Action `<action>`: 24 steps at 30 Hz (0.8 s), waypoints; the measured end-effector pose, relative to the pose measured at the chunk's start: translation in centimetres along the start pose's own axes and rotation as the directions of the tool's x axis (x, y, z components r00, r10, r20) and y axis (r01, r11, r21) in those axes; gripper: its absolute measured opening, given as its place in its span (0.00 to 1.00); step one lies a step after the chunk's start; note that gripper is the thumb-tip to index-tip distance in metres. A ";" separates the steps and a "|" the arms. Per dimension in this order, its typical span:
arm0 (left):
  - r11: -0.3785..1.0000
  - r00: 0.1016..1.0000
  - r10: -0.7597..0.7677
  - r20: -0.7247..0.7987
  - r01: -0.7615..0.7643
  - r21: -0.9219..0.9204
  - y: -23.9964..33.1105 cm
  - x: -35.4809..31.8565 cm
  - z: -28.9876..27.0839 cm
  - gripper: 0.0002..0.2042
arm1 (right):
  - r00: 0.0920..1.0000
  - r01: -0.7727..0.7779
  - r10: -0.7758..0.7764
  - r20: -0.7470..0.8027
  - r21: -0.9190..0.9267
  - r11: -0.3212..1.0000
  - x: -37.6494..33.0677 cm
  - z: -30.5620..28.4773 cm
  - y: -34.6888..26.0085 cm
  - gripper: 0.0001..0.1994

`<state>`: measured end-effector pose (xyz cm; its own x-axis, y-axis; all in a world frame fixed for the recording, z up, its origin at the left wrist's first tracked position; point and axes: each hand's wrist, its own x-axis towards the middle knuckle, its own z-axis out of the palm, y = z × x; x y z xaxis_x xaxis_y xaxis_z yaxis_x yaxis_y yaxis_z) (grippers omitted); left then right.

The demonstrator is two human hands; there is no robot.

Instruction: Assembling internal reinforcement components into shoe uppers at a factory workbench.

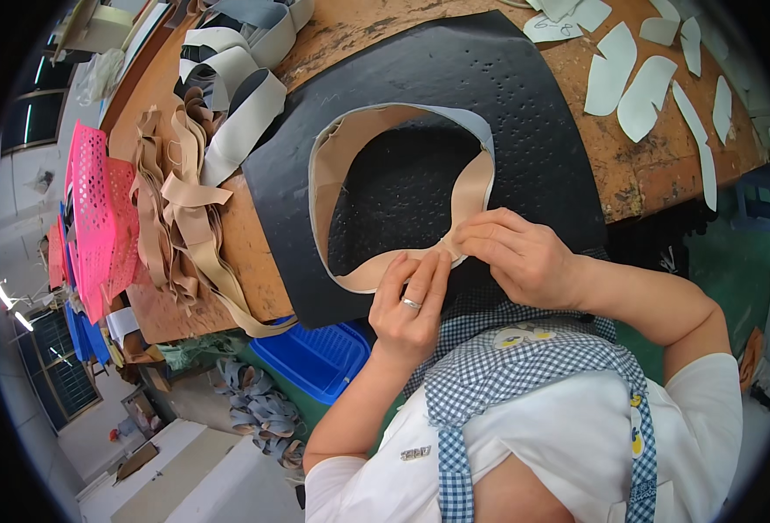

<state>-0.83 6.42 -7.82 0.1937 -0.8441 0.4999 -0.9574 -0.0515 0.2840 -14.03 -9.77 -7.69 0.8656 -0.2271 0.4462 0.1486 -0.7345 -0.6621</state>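
Left hand: fingers bunched close, pinching the near edge of the beige-lined strap loop (468,196); that's the left hand (407,318), ring on one finger
Right hand: also pinched in tight on the same loop, right hand (529,260) just beside the other one
Strap loop: standing on its edge on the black mat (546,157), dipping inward where the fingertips meet
Left of mat: pile of tan strips (195,209) on the wooden table (263,288), pink perforated basket (95,218) past that
Right of mat: white cut pattern pieces (648,98), kinda scattered
Below table edge: blue plastic basket (311,357)
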 end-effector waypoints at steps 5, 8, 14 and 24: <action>0.992 0.987 0.120 0.108 -0.122 0.017 -0.5 0.1 -0.8 0.18 | 1.000 -0.009 0.009 0.022 -0.011 1.000 0.0 -0.1 -0.1 0.17; 0.983 0.970 0.182 0.161 -0.183 -0.011 -1.3 0.0 -1.3 0.18 | 0.997 0.016 -0.012 0.075 -0.057 0.998 0.2 -0.2 -0.3 0.19; 0.973 0.947 0.230 0.226 -0.225 -0.046 -1.6 0.6 -2.5 0.18 | 0.968 0.223 -0.172 0.180 -0.312 0.924 -0.4 -0.1 -0.4 0.21; 0.993 0.983 0.113 0.147 -0.118 0.029 -3.8 1.4 -4.1 0.15 | 0.976 0.188 -0.155 0.156 -0.232 0.954 2.7 0.2 -0.8 0.21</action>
<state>3.93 7.63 -4.81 0.0507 -0.9137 0.4032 -0.9794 0.0335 0.1991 -11.74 -9.67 -6.13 0.8960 -0.0084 0.4440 0.1939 -0.8920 -0.4083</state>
